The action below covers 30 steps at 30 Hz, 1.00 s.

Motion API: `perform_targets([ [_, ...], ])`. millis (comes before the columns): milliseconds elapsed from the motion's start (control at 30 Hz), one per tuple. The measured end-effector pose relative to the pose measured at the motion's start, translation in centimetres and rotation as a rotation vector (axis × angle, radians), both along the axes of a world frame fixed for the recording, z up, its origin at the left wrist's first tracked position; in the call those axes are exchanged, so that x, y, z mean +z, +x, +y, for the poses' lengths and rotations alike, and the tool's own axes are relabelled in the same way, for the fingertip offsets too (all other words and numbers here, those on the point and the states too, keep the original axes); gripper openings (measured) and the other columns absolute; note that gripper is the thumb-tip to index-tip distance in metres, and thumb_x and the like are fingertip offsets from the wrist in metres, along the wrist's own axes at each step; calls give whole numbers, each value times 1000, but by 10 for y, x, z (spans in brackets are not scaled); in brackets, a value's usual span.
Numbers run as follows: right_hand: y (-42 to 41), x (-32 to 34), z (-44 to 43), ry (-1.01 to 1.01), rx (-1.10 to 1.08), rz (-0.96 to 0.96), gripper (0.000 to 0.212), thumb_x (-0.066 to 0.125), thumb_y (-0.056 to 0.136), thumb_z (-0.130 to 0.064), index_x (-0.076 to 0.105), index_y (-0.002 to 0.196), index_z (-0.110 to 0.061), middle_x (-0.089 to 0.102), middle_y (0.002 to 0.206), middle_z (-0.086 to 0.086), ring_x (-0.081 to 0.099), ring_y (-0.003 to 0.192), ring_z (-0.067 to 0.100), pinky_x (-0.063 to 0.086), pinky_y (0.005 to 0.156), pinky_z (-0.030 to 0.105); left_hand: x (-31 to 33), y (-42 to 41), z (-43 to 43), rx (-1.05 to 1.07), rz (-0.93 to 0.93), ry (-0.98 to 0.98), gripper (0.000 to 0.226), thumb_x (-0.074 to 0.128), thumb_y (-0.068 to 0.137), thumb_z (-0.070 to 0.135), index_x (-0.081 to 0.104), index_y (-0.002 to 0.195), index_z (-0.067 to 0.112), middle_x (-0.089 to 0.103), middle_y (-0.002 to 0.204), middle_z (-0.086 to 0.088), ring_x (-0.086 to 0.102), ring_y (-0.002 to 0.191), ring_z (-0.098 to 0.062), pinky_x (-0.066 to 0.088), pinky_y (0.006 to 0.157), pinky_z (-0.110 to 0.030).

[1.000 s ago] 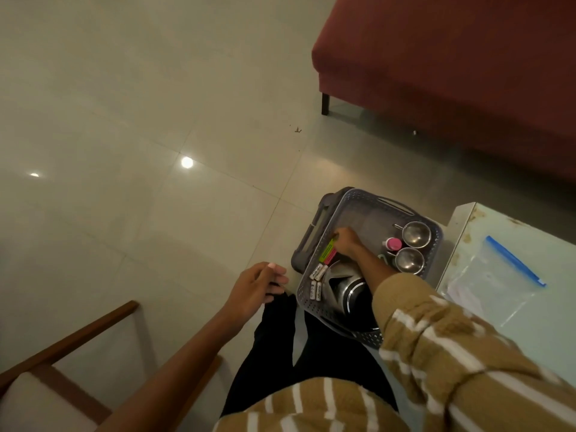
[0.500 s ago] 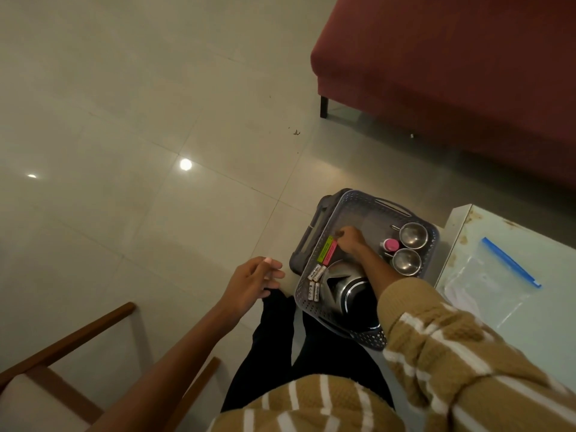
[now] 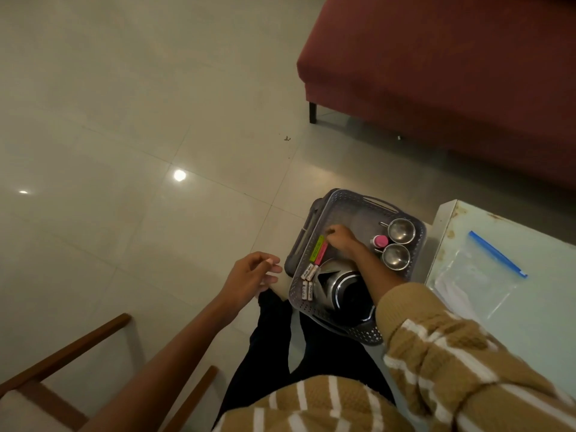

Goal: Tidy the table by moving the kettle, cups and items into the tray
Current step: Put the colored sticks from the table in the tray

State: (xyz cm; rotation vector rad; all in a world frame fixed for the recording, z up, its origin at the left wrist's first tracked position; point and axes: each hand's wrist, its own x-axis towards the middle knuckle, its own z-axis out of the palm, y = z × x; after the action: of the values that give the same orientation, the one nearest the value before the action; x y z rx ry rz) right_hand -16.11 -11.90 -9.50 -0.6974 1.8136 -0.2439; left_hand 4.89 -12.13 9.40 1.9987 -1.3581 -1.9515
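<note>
Tray (image 3: 349, 203): gray, on the floor, at 9 o'clock from the table (image 3: 536, 313).
Kettle (image 3: 344, 286): in the tray, at its 6 o'clock end.
Cups (image 3: 401, 229): two shiny ones, in the tray at 3 o'clock.
Right hand (image 3: 341, 237): inside the tray, fingers curled down by the green and pink bars (image 3: 319, 249); I cannot tell if it pinches one.
Left hand (image 3: 251, 275): in the air at 9 o'clock from the tray, fingers loose, holding nothing.
Bag (image 3: 480, 272): clear, on the table.

Right hand (image 3: 341, 238) inside grey tray (image 3: 349, 199), beside kettle (image 3: 343, 285) and cups (image 3: 400, 230).
</note>
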Motion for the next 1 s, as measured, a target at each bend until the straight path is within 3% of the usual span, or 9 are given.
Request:
perform_targets([
  [100,-12,26,5,-67,-177,-102,27,47,90,1,60,113,4,60,101,14,58,47,-3,43,48,13,2,-9,4,-27,3,-15,23,41,97,17,61,106,9,67,95,-4,62,81,-16,47,68,-20],
  [167,-26,44,15,-96,-299,-149,29,47,91,-4,57,117,0,60,98,10,53,35,-7,38,48,16,3,-18,8,-45,17,-21,23,41,97,15,61,106,8,68,95,-4,62,79,-15,47,67,-21],
  [233,-44,58,30,-148,-429,-176,29,46,92,-6,56,119,-1,61,93,8,55,37,-6,38,53,19,4,-28,11,-64,31,-27,22,41,97,13,61,105,8,68,91,-2,63,76,-13,46,67,-21],
  [367,-79,85,73,-264,-700,-174,24,44,91,2,58,110,2,62,85,13,60,43,1,45,47,16,9,-48,17,-107,50,-63,21,42,97,13,61,106,8,67,92,-1,63,74,-10,49,64,-18],
  [467,-94,104,109,-324,-797,-126,19,51,88,2,61,103,-2,64,94,17,63,58,12,49,55,21,17,-60,26,-115,97,-85,19,43,96,11,61,101,8,66,91,-4,61,72,-11,49,55,-10],
  [667,-81,134,158,-400,-941,-131,20,48,86,4,61,101,0,64,83,13,60,63,17,48,55,19,29,-63,55,-157,137,-167,20,44,95,9,62,103,3,66,95,-9,62,67,-9,46,51,-12],
  [800,-46,149,175,-448,-950,-135,20,44,86,9,61,85,-2,63,70,9,59,47,7,46,46,14,34,-51,87,-145,189,-183,18,44,95,8,62,99,5,67,87,-5,64,61,-5,49,53,-13],
  [900,-15,159,192,-461,-851,-155,28,43,87,6,59,74,-12,62,69,8,57,53,12,45,51,18,36,-35,117,-98,215,-197,19,44,94,6,62,100,4,67,86,-4,63,66,-10,51,55,-15],
  [1000,9,173,222,-464,-720,-155,28,41,88,5,58,76,-13,62,70,6,58,52,10,45,50,16,40,-22,151,-45,238,-209,19,44,94,6,62,91,11,67,86,-5,63,67,-10,50,66,-25],
])
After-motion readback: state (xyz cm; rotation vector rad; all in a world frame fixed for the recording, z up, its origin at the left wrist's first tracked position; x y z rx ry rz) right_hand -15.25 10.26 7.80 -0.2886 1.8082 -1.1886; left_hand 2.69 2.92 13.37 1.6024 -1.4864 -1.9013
